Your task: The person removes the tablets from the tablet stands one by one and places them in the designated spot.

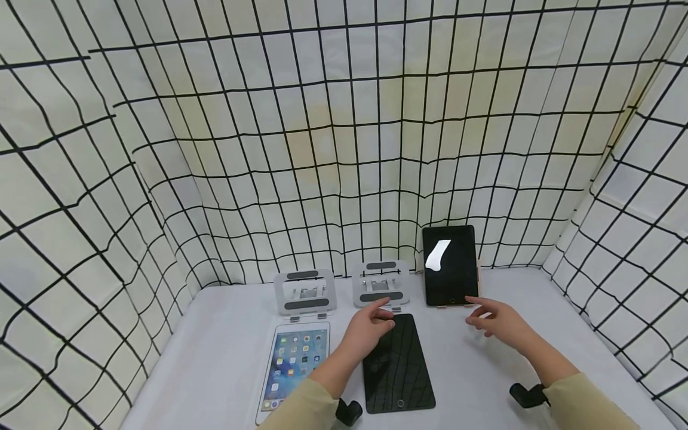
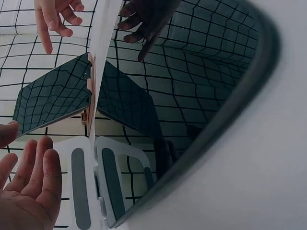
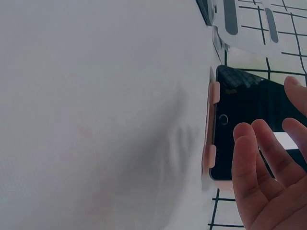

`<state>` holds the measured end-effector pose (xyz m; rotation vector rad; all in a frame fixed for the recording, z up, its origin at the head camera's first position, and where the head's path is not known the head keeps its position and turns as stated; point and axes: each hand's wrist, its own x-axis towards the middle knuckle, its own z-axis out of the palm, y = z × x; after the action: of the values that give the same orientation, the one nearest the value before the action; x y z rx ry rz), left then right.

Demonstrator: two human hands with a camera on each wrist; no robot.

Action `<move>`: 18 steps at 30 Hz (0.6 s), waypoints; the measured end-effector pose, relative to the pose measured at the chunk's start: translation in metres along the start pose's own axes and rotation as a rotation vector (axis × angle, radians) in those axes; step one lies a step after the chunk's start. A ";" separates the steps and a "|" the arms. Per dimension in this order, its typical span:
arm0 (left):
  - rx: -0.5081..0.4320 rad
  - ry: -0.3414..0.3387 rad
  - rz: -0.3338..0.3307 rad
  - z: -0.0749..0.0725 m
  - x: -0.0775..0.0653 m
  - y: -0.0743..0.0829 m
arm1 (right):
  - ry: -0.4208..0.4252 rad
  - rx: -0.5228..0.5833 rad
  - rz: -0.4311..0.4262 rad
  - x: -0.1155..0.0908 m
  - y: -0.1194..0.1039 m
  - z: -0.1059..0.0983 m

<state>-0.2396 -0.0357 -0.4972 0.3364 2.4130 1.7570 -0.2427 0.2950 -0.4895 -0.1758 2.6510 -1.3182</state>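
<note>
My left hand [image 1: 365, 328] is over the upper end of a dark-screened tablet [image 1: 400, 370] lying on the table, its fingers loosely bent with nothing between them. In the left wrist view that hand [image 2: 31, 187] appears beside a glossy, reflecting tablet screen [image 2: 211, 76]. A second black tablet [image 1: 450, 275] leans upright on a pink stand [image 3: 209, 155], its lower edge behind the stand's two lips. Close to this tablet's lower right corner is my right hand [image 1: 497, 322], index finger extended, holding nothing. In the right wrist view its fingers [image 3: 244, 158] overlap the screen.
A white tablet [image 1: 292, 364] with a lit screen of app icons lies on the left. Two white-and-grey folding stands, a left one [image 1: 305, 304] and a middle one [image 1: 381, 297], stand along the back. White walls with a black grid [image 1: 344, 149] surround the white table [image 1: 204, 346].
</note>
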 end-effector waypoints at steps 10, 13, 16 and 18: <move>0.025 0.039 0.018 0.005 0.016 0.007 | 0.025 -0.020 0.008 0.008 0.007 -0.021; 0.011 0.057 0.019 0.010 0.021 0.006 | 0.034 -0.031 0.019 0.011 0.008 -0.026; 0.008 0.073 0.016 0.016 0.026 0.006 | 0.038 -0.036 0.016 0.013 0.010 -0.030; 0.017 0.083 0.015 0.019 0.030 0.007 | 0.042 -0.041 0.015 0.016 0.011 -0.032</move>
<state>-0.2632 -0.0085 -0.4959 0.2895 2.4890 1.7920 -0.2650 0.3236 -0.4812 -0.1355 2.7097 -1.2779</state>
